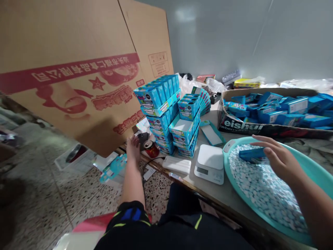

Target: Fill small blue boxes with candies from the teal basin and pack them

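The box (251, 154), small and blue, lies level just above the candies (260, 187), in the upper left part of the basin (309, 166). The right hand (279, 158) holds it by its right end, the fingers long and only lightly curled over the top, the thumb hidden beneath.

The white candies fill the teal basin, which sits on the table (234, 198) edge. At 9 o'clock from the box stands a white scale (210, 163), just beside the basin rim, and past it lies a flat white slab (177, 165). At 10 o'clock an open blue tray (212, 133) lies, and beyond it stacks (166, 111) of blue cartons rise. At 12 o'clock a carton (260, 128) holds loose blue boxes.

Far out at 9 o'clock the left hand (133, 147) reaches to the table's corner, back up, fingers stretched forward. It is blurred, so I cannot tell whether it grips anything. A red can (151, 148) stands just at its 3 o'clock. Behind leans a large cardboard sheet (73, 69).
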{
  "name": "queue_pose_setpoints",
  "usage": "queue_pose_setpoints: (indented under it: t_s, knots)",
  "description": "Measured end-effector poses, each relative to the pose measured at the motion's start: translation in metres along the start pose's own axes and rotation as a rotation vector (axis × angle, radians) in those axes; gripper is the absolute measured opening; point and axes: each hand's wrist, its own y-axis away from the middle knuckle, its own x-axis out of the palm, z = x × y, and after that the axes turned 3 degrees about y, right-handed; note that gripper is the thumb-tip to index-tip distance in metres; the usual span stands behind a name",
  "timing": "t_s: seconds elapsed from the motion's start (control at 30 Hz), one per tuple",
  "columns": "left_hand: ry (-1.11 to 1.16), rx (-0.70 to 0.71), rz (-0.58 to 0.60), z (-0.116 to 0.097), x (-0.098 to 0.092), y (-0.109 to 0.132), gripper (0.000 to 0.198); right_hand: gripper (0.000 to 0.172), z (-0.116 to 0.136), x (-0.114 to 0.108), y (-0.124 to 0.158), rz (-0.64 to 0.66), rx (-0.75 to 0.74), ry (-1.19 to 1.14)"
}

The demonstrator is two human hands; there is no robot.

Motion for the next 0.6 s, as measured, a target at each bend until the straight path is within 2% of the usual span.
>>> queue_pose_setpoints:
  t_s: [0.07,0.13,0.2,0.23,0.27,0.33,0.4,0.47,0.6]
  knots:
    - [0.056,-0.02,0.083,0.007,-0.001,0.022,0.072,0.049,0.0,-0.001,0.0,0.028,-0.004,0.009]
    - [0.076,0.006,0.221,0.009,0.001,0.044,0.09,0.047,0.002,-0.002,0.0,0.077,0.006,0.052]
    - [0.039,0.061,0.31,0.006,0.005,0.059,0.084,0.045,0.004,-0.002,-0.001,0.102,0.021,0.107]
    - [0.003,0.084,0.284,0.002,0.006,0.064,0.076,0.046,0.005,-0.001,-0.001,0.099,0.025,0.13]
    - [-0.033,0.098,0.209,-0.003,0.007,0.069,0.069,0.046,0.006,-0.001,-0.002,0.098,0.027,0.147]
    - [-0.071,0.114,0.007,-0.017,0.007,0.077,0.065,0.049,0.007,0.001,-0.002,0.092,0.023,0.165]
    - [-0.06,0.194,-0.149,-0.038,0.004,0.09,0.067,0.05,0.005,0.003,-0.002,0.091,0.022,0.178]
    - [-0.048,0.347,-0.211,-0.068,-0.001,0.11,0.07,0.051,0.001,0.005,-0.002,0.079,0.023,0.204]
    - [-0.022,0.547,-0.149,-0.153,-0.011,0.168,0.064,0.047,-0.012,0.011,-0.002,0.037,-0.011,0.218]
